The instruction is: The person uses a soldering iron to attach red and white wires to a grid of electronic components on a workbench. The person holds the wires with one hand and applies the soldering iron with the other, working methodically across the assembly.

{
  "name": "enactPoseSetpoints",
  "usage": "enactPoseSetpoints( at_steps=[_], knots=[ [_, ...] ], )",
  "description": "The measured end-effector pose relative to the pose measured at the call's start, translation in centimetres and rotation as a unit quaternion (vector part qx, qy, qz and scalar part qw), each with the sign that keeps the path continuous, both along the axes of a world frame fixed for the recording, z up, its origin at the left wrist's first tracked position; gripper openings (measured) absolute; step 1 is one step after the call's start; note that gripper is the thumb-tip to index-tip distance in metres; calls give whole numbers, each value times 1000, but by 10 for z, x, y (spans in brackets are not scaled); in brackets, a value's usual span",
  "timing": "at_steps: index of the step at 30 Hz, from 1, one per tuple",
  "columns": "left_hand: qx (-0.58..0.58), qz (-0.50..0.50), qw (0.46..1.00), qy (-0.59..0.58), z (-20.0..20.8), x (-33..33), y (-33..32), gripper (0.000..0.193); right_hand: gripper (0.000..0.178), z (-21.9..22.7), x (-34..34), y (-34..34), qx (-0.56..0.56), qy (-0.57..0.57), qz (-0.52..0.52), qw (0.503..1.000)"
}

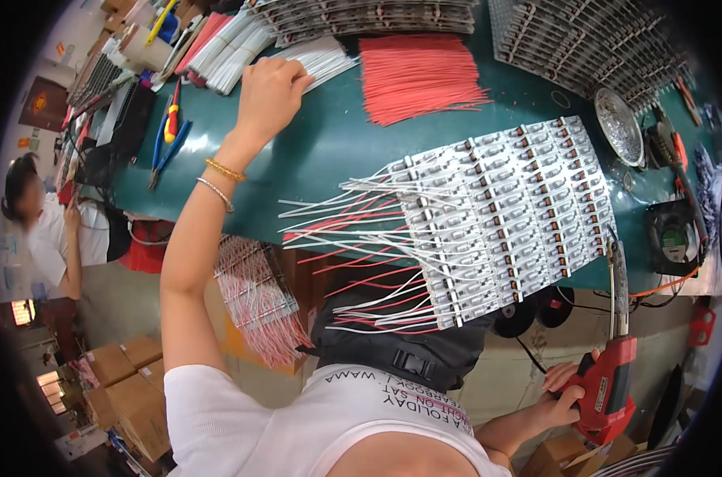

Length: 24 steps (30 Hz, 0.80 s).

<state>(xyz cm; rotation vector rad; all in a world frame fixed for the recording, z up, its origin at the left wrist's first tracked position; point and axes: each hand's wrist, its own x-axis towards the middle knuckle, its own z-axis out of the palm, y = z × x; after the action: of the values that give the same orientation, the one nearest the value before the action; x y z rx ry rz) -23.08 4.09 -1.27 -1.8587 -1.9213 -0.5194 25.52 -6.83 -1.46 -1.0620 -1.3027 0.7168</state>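
Observation:
My left hand (272, 94) reaches to the far side of the bench, at the near end of a pile of white wires (323, 60). Its fingers are curled together; whether a wire is between them is hidden. In my right hand (558, 397) is a red and black soldering gun (604, 389), its long metal tip pointing up at the right edge of a panel of white circuit boards (504, 215). Red and white wires (353, 230) stick out from the panel's left side, some over the bench's near edge. A stack of red wires (421, 78) lies beyond the panel.
Pliers (170, 143) lie at the left of the green bench (210, 103). Stacked board panels (591, 48) stand at the back, beside a metal bowl (618, 127). A small black fan (675, 237) is at the right. A wired panel (258, 294) hangs below the bench. A person (55, 230) sits far left.

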Motion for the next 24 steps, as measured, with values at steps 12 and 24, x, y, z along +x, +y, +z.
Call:
enactPoseSetpoints(
  at_steps=[12,24],
  knots=[
    [37,-193,979,45,-8,103,105,14,67,59,15,52,271,-361,-170,876],
    [-97,-184,928,-309,26,109,80,15,68,7,-30,28,-61,17,94,994]
  ],
)
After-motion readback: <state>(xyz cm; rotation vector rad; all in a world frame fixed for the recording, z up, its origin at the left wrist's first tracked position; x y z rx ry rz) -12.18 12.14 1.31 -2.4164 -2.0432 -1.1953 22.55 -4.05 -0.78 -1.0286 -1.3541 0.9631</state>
